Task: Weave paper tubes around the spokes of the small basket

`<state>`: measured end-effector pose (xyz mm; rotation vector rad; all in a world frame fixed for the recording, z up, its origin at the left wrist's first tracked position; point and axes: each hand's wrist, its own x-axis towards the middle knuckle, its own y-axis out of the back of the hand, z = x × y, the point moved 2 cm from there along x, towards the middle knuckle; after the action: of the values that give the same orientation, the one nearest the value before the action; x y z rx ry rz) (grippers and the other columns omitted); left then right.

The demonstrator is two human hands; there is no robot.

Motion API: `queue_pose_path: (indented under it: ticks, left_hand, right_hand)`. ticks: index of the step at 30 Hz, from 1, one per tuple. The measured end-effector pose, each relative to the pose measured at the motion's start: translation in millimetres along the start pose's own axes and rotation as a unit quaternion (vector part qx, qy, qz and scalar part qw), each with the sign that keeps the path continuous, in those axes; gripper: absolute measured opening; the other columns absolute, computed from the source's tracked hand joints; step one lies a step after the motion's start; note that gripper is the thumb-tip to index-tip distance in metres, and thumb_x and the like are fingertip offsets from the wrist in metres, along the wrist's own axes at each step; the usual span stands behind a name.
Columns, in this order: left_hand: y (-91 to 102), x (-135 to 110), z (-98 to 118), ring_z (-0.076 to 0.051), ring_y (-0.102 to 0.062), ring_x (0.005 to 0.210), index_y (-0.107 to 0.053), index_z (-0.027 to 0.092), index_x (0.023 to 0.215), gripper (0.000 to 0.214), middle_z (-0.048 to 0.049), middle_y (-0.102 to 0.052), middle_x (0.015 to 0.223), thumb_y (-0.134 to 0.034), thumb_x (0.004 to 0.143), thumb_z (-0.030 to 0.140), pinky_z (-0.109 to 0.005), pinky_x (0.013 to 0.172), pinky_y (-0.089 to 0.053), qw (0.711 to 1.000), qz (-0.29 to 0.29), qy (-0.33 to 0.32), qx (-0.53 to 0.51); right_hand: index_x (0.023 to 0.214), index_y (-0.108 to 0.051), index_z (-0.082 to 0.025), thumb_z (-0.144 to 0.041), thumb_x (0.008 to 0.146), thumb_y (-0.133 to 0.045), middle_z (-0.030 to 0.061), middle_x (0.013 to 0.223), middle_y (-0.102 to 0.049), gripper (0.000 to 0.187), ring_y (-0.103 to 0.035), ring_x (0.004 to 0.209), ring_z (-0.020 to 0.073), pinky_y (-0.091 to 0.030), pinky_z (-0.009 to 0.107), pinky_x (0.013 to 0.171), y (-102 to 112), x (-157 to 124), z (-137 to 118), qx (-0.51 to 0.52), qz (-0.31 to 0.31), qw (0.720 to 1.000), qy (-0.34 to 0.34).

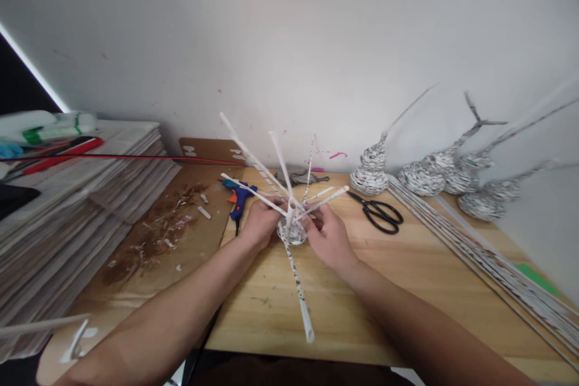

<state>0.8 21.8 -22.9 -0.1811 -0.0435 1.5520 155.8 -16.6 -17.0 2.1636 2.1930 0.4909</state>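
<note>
A small woven piece of rolled newspaper tubes is held between both hands above the wooden table. Several white paper spokes fan up and outward from it, and one long tube hangs down toward me. My left hand is closed on the left side of the woven piece. My right hand is closed on its right side, its fingers pinching a spoke.
A blue glue gun and black scissors lie beyond the hands. Finished woven paper shapes stand along the wall at right. A bundle of long paper tubes runs down the right edge. Stacked newspapers fill the left.
</note>
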Motion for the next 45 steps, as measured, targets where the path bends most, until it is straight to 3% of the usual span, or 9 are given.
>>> queue_pose_path:
  ticks: [8, 17, 22, 28, 31, 34, 38, 41, 45]
  left_hand:
    - [1.4, -0.8, 6.8, -0.02, -0.069, 0.066, -0.074, 0.013, 0.076, 0.029, -0.0054, -0.074, 0.071, -0.083, 0.056, 0.033, -0.029, 0.063, -0.054, 0.999, 0.036, -0.02, -0.031]
    - [-0.7, -2.7, 10.7, -0.023, -0.071, 0.068, -0.075, 0.014, 0.081, 0.032, -0.0059, -0.076, 0.074, -0.085, 0.055, 0.03, -0.03, 0.063, -0.055, 1.0, 0.022, 0.009, 0.002]
    - [-7.7, -9.5, 16.2, -0.026, -0.072, 0.073, -0.076, 0.014, 0.079, 0.028, -0.0071, -0.076, 0.071, -0.083, 0.057, 0.029, -0.034, 0.066, -0.057, 0.998, -0.05, 0.025, 0.041]
    - [-0.2, -8.4, 23.7, -0.027, -0.072, 0.077, -0.077, 0.016, 0.079, 0.023, -0.0086, -0.077, 0.078, -0.081, 0.061, 0.03, -0.033, 0.07, -0.056, 0.994, -0.028, -0.064, 0.09]
    - [6.1, -6.4, 25.4, -0.027, -0.072, 0.08, -0.078, 0.015, 0.082, 0.025, -0.0099, -0.078, 0.084, -0.079, 0.064, 0.032, -0.033, 0.072, -0.056, 0.99, -0.011, -0.089, 0.112]
    - [7.1, -6.4, 26.5, -0.026, -0.072, 0.08, -0.078, 0.015, 0.081, 0.023, -0.0096, -0.078, 0.083, -0.077, 0.066, 0.032, -0.034, 0.075, -0.056, 0.984, -0.026, -0.108, 0.136]
    - [2.8, -9.2, 27.6, -0.026, -0.073, 0.079, -0.078, 0.017, 0.077, 0.015, -0.0087, -0.078, 0.081, -0.074, 0.067, 0.027, -0.033, 0.075, -0.057, 0.983, -0.053, -0.103, 0.145]
    - [-0.4, -11.5, 29.7, -0.028, -0.073, 0.081, -0.078, 0.016, 0.074, 0.013, -0.0092, -0.078, 0.08, -0.074, 0.065, 0.025, -0.034, 0.076, -0.057, 0.977, -0.065, -0.105, 0.171]
    - [-3.6, -14.1, 32.2, -0.027, -0.073, 0.08, -0.077, 0.016, 0.073, 0.013, -0.0079, -0.078, 0.079, -0.074, 0.065, 0.025, -0.034, 0.076, -0.059, 0.969, -0.08, -0.099, 0.21]
  right_hand:
    - [0.106, -0.049, -0.025, -0.045, 0.075, -0.078, 0.0058, 0.106, -0.072, 0.047, -0.069, 0.067, 0.0167, -0.058, 0.027, 0.049, -8.6, -8.3, -13.0, 0.097, -0.021, 0.992, -0.079]
    - [0.103, -0.057, -0.022, -0.067, 0.083, -0.06, 0.0033, 0.084, -0.071, 0.05, -0.065, 0.054, 0.016, -0.056, 0.027, 0.04, -8.3, -2.6, -2.2, 0.255, -0.002, 0.943, -0.213]
    - [0.11, -0.059, -0.023, -0.059, 0.085, -0.058, 0.003, 0.085, -0.074, 0.044, -0.064, 0.052, 0.0177, -0.052, 0.028, 0.037, -10.6, -2.5, -1.3, 0.251, 0.02, 0.946, -0.204]
    - [0.101, -0.064, -0.023, -0.043, 0.076, -0.071, 0.0049, 0.099, -0.074, 0.033, -0.071, 0.084, 0.023, -0.057, 0.031, 0.06, 7.6, 7.0, -16.4, 0.222, 0.012, 0.968, -0.119]
    - [0.106, -0.066, -0.024, -0.045, 0.078, -0.069, 0.006, 0.11, -0.072, 0.035, -0.069, 0.097, 0.0249, -0.056, 0.033, 0.07, 31.9, 19.9, -28.1, 0.182, 0.005, 0.982, -0.052]
    - [0.102, -0.07, -0.024, -0.049, 0.082, -0.067, 0.0069, 0.108, -0.073, 0.032, -0.067, 0.103, 0.027, -0.052, 0.042, 0.087, 50.2, 29.0, -37.8, -0.006, -0.011, 0.999, 0.033]
    - [0.117, -0.067, -0.022, -0.052, 0.073, -0.078, 0.0134, 0.126, -0.066, 0.055, -0.053, 0.123, 0.0362, -0.036, 0.054, 0.106, 58.7, 29.6, -45.1, -0.286, 0.064, 0.936, 0.194]
    - [0.134, -0.056, -0.018, -0.058, 0.069, -0.078, 0.0185, 0.143, -0.054, 0.08, -0.038, 0.138, 0.0418, -0.028, 0.058, 0.109, 61.6, 27.8, -43.5, -0.368, 0.11, 0.895, 0.228]
    - [0.107, -0.072, -0.025, -0.053, 0.078, -0.073, 0.0098, 0.128, -0.067, 0.041, -0.036, 0.139, 0.0413, -0.023, 0.058, 0.107, 60.6, 26.6, -37.6, -0.401, 0.011, 0.891, 0.212]
